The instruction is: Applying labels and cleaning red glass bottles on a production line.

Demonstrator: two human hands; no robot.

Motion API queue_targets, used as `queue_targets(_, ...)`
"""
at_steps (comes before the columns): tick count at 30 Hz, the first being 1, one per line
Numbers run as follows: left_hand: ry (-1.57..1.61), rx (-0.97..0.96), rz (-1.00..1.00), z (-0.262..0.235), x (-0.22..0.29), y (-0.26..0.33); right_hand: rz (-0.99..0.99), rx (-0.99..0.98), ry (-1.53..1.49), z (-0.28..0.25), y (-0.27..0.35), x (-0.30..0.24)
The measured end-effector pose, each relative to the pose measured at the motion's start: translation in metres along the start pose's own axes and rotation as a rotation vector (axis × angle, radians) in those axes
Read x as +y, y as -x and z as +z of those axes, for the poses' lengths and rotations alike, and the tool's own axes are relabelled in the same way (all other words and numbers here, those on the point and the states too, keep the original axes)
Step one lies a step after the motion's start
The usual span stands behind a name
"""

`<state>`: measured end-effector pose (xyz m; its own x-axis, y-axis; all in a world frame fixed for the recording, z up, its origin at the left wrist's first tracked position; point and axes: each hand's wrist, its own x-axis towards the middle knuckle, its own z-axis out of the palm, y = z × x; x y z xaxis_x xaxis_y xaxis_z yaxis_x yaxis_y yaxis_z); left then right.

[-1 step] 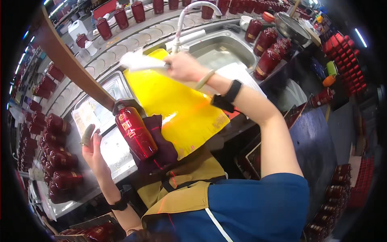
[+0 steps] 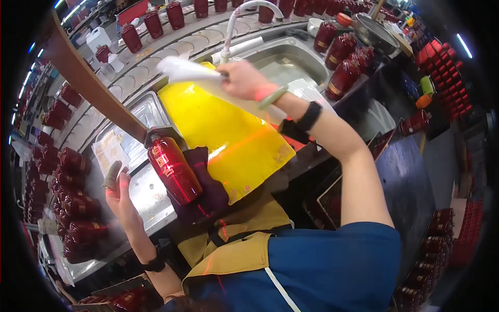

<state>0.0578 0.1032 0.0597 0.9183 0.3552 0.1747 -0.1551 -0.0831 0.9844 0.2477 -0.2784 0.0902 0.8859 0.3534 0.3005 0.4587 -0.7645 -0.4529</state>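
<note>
My right hand is raised over the yellow board and grips a white cloth that sticks out to the left. My left hand is low on the left, pinching a small grey-green piece in its fingertips. Between the hands, a glossy dark red bottle leans against a dark maroon cloth at the board's near left corner. Neither hand touches the bottle.
A steel sink with a curved tap lies beyond the board. Metal trays sit on the left. Several red bottles crowd the left counter, the sink's right side and the curved rack behind.
</note>
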Motion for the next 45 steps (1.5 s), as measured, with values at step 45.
queue_targets(45, -0.138, 0.218, 0.119, 0.041, -0.084, 0.075, 0.034, -1.399, 0.067, 0.192, 0.316, 0.24)
